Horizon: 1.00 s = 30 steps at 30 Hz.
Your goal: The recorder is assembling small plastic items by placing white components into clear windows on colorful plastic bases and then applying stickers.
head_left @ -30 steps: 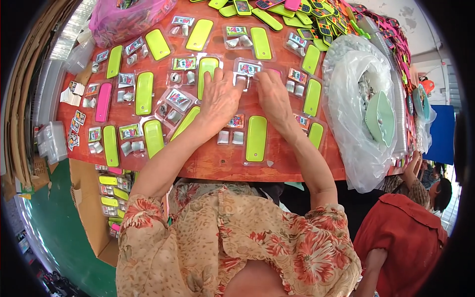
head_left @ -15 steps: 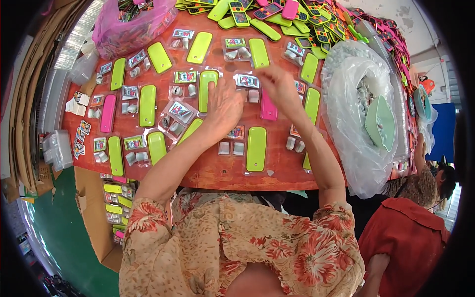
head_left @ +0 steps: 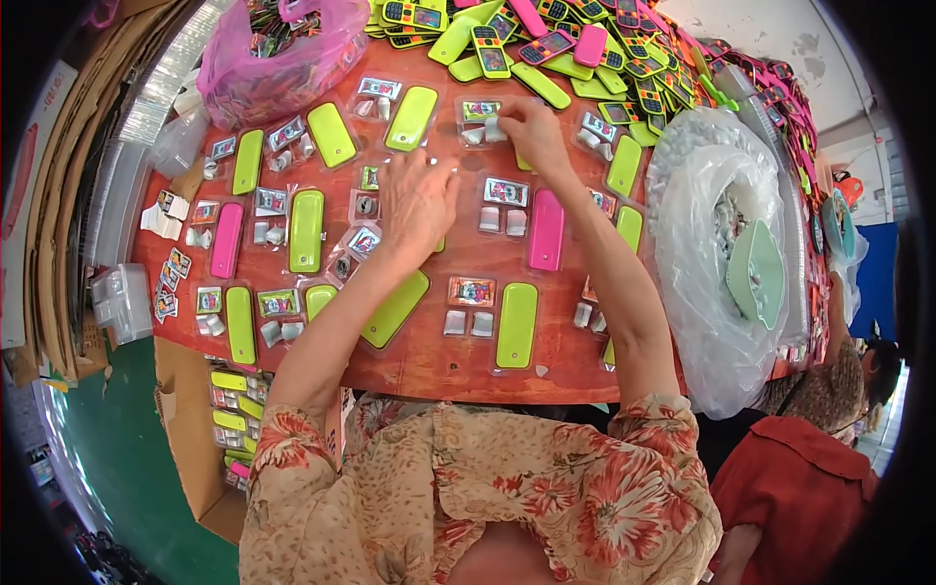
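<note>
Clear blister trays lie in rough rows, each with a green or pink phone-shaped shell, a small printed packet and white pieces. My right hand has its fingers pinched at a far tray, close by a white piece and below a green packet; whatever is between the fingertips is hidden. My left hand hovers with fingers apart over a tray, partly covering its green shell. Between my arms sits a tray with a pink shell, a packet and two white pieces.
Toy phones are heaped at the back. A pink bag of packets stands back left. At right, a clear bag holds white pieces and a green scoop. A cardboard box of trays is below left; a person in red sits right.
My right hand has moved away from me, from the pink-shell tray to the tray beyond it. The left hand has shifted left, uncovering that tray's white pieces. The whole view has tilted slightly.
</note>
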Each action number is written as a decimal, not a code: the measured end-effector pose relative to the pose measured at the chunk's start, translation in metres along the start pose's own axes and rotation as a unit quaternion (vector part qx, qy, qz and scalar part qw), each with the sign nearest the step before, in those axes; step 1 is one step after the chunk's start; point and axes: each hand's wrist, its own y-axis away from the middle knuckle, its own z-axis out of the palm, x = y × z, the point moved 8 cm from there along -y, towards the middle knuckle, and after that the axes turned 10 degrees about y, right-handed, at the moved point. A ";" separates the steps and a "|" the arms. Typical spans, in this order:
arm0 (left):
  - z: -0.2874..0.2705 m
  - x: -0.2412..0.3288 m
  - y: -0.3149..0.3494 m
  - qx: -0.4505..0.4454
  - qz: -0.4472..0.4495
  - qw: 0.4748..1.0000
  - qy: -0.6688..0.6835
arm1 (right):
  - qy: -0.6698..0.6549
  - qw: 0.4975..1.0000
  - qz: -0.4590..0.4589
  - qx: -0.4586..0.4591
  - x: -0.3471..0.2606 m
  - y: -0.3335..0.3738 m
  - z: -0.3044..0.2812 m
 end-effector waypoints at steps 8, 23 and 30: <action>0.004 -0.016 -0.018 -0.028 -0.013 0.998 -0.054 | 0.270 0.939 -0.171 0.126 -0.037 0.027 -0.008; -0.005 -0.034 -0.019 -0.044 -0.045 0.998 -0.015 | 0.098 0.956 -0.149 -0.232 -0.033 -0.021 0.023; 0.001 -0.038 -0.024 -0.034 -0.041 0.999 0.000 | 0.290 0.918 -0.257 -0.087 -0.049 -0.001 0.020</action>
